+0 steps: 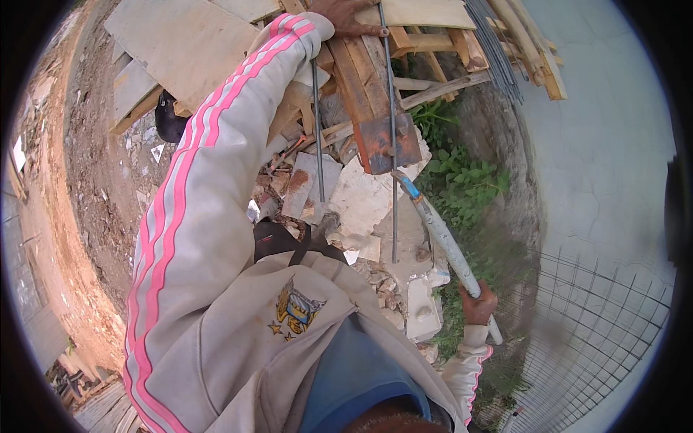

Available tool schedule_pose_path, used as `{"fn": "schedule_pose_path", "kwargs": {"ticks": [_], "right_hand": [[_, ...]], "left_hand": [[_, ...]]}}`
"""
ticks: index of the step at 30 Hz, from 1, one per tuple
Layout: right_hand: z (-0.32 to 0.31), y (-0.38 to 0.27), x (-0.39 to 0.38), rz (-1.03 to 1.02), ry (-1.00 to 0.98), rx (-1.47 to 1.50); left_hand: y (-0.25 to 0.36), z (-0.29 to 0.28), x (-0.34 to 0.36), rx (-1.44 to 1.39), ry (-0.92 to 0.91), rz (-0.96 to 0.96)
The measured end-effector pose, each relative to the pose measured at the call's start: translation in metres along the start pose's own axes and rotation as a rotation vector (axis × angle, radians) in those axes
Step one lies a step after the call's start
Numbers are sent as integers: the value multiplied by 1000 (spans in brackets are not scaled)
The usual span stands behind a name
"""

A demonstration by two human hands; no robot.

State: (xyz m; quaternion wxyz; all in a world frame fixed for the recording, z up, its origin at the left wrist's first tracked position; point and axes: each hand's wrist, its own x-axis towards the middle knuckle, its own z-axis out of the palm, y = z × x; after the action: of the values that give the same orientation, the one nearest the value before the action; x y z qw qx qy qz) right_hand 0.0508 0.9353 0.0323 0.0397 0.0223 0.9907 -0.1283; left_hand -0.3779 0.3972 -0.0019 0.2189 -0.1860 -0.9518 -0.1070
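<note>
My right hand (478, 303) is wrapped round the lower part of a long whitish, paint-worn bending lever (447, 242). Its blue and rusty upper end meets a thin steel rebar rod (394, 209), just below a rusty metal plate (386, 146) on the end of a wooden beam (359, 79). The rod runs along the beam, over the plate and out past its end. At the top edge, my left hand (346, 16) bears on the beam, its thumb across the rod; some of its fingers are cut off by the picture's edge.
Another rebar rod (318, 137) hangs left of the beam. Below lie broken slabs and rubble (361, 195). Boards (184, 54) are at upper left, timber (530, 50) and a bundle of rods (494, 47) at upper right. Wire mesh (599, 325) leans by the pale wall (592, 159).
</note>
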Motion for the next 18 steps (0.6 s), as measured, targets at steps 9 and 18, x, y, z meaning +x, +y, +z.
{"fn": "schedule_pose_path", "kwargs": {"ticks": [9,18], "right_hand": [[-36,25,80,-209,-60,-40],[-29,45,125,-299,-86,-53]], "left_hand": [[1,-14,9,-24,-227,-117],[-3,-12,9,-83,-219,-84]]}}
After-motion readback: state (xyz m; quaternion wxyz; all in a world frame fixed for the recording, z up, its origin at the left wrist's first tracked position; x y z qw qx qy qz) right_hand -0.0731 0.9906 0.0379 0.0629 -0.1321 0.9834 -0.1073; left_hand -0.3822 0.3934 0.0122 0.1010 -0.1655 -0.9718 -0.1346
